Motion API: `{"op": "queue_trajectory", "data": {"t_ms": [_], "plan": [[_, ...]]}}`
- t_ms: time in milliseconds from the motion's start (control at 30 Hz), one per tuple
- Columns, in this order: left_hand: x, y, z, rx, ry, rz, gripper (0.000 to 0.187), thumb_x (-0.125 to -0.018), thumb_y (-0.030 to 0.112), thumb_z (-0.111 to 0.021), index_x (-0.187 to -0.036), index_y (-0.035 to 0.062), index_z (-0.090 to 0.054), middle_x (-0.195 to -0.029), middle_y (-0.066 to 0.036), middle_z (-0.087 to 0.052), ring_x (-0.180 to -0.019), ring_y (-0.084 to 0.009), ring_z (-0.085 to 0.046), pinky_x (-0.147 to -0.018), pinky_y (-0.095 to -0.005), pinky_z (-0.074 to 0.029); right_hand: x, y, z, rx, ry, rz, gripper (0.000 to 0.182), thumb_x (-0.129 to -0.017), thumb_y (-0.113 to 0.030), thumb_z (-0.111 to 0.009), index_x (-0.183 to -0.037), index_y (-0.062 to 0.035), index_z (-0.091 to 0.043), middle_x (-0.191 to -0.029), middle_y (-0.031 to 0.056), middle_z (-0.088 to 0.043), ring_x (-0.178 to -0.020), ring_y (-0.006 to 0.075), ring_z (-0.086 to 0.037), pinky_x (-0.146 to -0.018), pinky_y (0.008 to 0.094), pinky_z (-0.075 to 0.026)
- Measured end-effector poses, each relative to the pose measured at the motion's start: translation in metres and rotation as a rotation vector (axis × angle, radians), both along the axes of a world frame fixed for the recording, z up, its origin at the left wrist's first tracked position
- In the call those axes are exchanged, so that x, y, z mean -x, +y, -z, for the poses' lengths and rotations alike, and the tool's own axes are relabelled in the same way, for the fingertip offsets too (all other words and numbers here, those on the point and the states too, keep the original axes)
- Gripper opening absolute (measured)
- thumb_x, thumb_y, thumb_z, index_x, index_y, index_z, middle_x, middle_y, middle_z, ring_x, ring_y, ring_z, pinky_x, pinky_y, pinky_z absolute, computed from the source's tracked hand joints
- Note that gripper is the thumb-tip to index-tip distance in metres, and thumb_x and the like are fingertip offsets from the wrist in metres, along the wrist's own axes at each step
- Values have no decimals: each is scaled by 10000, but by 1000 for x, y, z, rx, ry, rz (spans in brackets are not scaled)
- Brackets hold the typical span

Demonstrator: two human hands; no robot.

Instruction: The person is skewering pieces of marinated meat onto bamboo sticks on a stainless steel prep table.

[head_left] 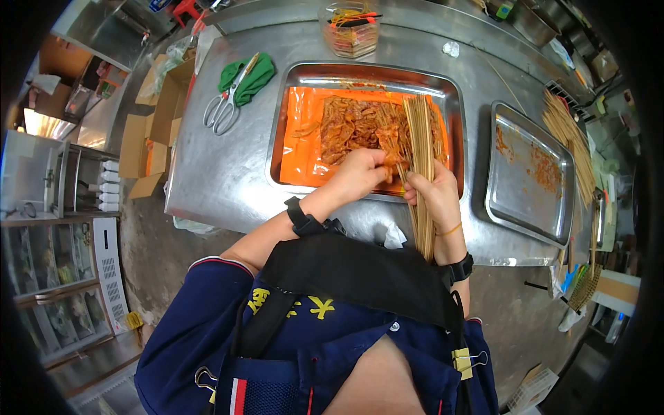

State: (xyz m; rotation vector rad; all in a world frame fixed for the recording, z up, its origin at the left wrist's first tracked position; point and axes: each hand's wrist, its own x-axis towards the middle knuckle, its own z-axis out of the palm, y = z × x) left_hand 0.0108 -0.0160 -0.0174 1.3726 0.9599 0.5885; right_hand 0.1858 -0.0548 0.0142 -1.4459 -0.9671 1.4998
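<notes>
Over a deep steel tray (277, 124), my left hand (356, 176) pinches a piece of red marinated meat (391, 142). My right hand (436, 195) is closed around a thick bundle of bamboo skewers (420, 135), which runs from the tray back toward my body. Thin sticks show between the two hands, close to the pinched piece. Strips of the same meat (346, 124) lie piled in the tray on an orange plastic sheet (296, 149). My fingers partly hide the near side of the pile.
Scissors (223, 111) lie on a green cloth (256, 79) at the left. To the right stands a shallower steel tray (529, 187) with sauce scraps, beside more loose skewers (574, 145). A clear plastic tub (349, 31) sits behind. Crumpled tissue (394, 235) rests near the table's front edge.
</notes>
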Motion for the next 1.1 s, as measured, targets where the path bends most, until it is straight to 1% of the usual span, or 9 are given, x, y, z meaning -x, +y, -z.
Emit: {"op": "queue_trajectory", "data": {"t_ms": [100,233,367,400,500,700,800,1000,1100], "plan": [[0,-1,5,-57,71,-50,204,-798,-5,-497,-969,-18,-608,-761,-26,-606,-695,-81,-538,-642,-237,-450,2,-1,0,-13,9,17,189,-782,-75,-583,-940,19,-540,-678,76,-595,-525,118,-579,-458,232,-471],[8,6,-11,-134,89,-36,228,-764,31,-537,-976,-27,-596,-870,-12,-605,-763,-76,-529,-664,-239,-442,0,-2,0,-9,-1,13,192,-782,-71,-581,-947,18,-540,-676,79,-597,-529,121,-585,-461,235,-476],[8,11,-20,324,-268,-267,146,-804,172,-613,-899,61,-611,-904,17,-591,-749,-72,-519,-623,-228,-397,4,-2,-1,-3,-29,1,193,-780,-71,-581,-951,12,-546,-678,77,-596,-526,121,-584,-462,233,-476],[8,14,-12,368,-318,-280,150,-822,223,-620,-911,103,-617,-893,14,-613,-719,-63,-528,-587,-213,-385,5,-2,-2,2,-35,-4,193,-780,-70,-582,-952,11,-547,-679,77,-596,-525,121,-584,-462,233,-476],[-3,9,-22,293,-280,-317,147,-823,192,-604,-917,80,-619,-852,5,-632,-679,-54,-536,-570,-201,-392,5,-3,-4,-5,-7,-5,197,-778,-71,-582,-954,11,-551,-676,74,-594,-525,121,-583,-460,233,-475],[-12,10,-8,170,-402,-399,150,-807,146,-585,-891,30,-632,-783,-4,-628,-639,-48,-526,-549,-192,-384,5,-3,-4,-10,9,-4,189,-780,-75,-580,-944,14,-551,-674,73,-591,-521,121,-580,-460,232,-474],[-12,15,-11,133,-337,-517,152,-799,147,-587,-873,23,-636,-755,6,-616,-616,-48,-505,-543,-201,-376,4,-2,-4,-8,21,-12,177,-782,-76,-580,-930,17,-550,-674,73,-591,-520,121,-579,-461,231,-473],[-13,31,-10,174,-280,-458,151,-796,181,-601,-819,34,-625,-704,7,-593,-592,-65,-493,-532,-210,-370,4,-2,-5,9,27,-27,204,-783,-78,-576,-957,19,-533,-681,72,-590,-527,125,-585,-466,232,-476],[-16,39,3,200,-201,-393,169,-799,197,-608,-793,29,-614,-694,-2,-591,-590,-80,-501,-529,-216,-381,2,-3,-6,29,58,-114,221,-800,-86,-578,-984,22,-518,-755,90,-614,-613,139,-618,-516,231,-497]]}}
